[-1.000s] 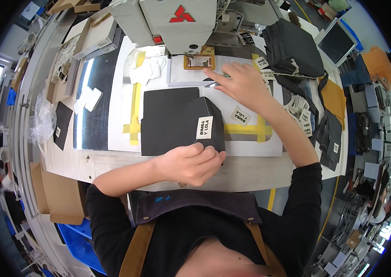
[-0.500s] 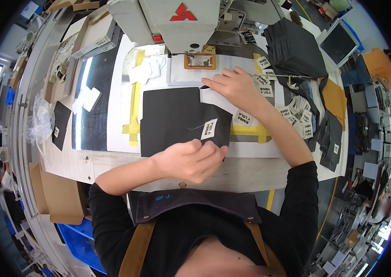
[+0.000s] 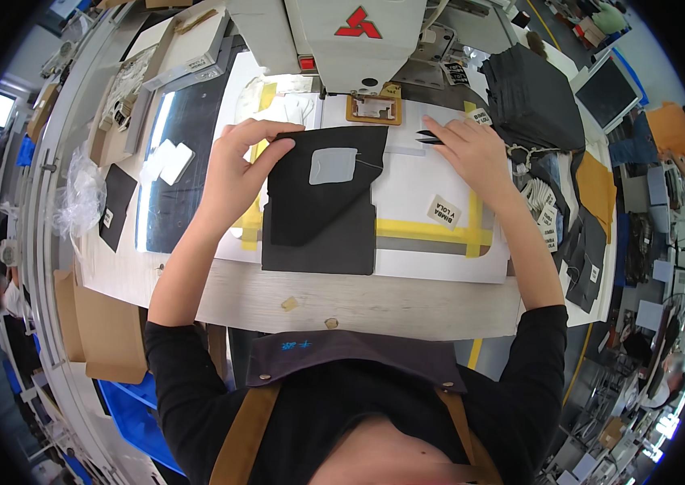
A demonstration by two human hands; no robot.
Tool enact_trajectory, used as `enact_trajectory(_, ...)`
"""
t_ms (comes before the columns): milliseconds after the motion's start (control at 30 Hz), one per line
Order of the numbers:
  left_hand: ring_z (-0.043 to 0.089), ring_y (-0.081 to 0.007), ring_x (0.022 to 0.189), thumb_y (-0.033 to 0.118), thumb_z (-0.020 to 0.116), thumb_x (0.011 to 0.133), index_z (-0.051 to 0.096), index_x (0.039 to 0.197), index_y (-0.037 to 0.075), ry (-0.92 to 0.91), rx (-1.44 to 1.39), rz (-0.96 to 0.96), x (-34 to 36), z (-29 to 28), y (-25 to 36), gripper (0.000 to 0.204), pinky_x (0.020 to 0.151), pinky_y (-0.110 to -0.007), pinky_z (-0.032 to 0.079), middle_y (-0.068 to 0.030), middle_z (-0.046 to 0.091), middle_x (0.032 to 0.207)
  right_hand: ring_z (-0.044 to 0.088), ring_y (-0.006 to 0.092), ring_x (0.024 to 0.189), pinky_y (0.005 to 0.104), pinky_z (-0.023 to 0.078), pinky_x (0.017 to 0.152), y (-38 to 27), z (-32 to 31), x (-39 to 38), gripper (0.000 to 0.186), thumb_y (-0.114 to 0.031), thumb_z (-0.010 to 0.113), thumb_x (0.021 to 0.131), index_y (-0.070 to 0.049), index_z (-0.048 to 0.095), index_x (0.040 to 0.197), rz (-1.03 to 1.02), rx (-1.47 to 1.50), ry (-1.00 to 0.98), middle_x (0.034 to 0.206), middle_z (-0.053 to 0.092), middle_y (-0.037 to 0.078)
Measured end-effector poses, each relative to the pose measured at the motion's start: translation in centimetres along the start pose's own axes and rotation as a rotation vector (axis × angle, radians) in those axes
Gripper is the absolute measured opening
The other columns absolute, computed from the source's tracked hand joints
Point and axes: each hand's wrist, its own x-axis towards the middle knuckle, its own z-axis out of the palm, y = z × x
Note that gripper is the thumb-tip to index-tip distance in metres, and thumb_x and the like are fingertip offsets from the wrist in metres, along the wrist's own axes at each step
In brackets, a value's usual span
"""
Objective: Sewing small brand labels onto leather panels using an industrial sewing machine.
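By the left hand [image 3: 237, 162] black fabric [image 3: 314, 206] is pinched, by the right hand [image 3: 476, 158] a dark tool [image 3: 430, 138], the grey patch [image 3: 332, 166] seemingly attached, a loose thread [image 3: 370, 165] untrimmed.

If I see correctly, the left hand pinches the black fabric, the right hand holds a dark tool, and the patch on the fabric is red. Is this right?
Not quite: the patch is pale grey, not red, as the head view shows. The left hand pinches the black fabric, and the right hand holds a dark tool.
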Motion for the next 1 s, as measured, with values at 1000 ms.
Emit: enact_trajectory(1000,0.063,-0.0272,0.098,-0.002,0.069,0.077,0.07,0.105,0.005,-0.355,0.281,-0.159,-1.4,-6.9,-6.9,0.029,0.091,-0.037,0.045,-0.0097,0.069,0.099,0.059,0.0287,0.095,0.0376,0.047,0.084,5.1,-0.8,-10.0,0.035,-0.019,0.06,0.093,-0.015,0.062,0.128,0.685,0.037,-0.096,0.103,0.058,0.008)
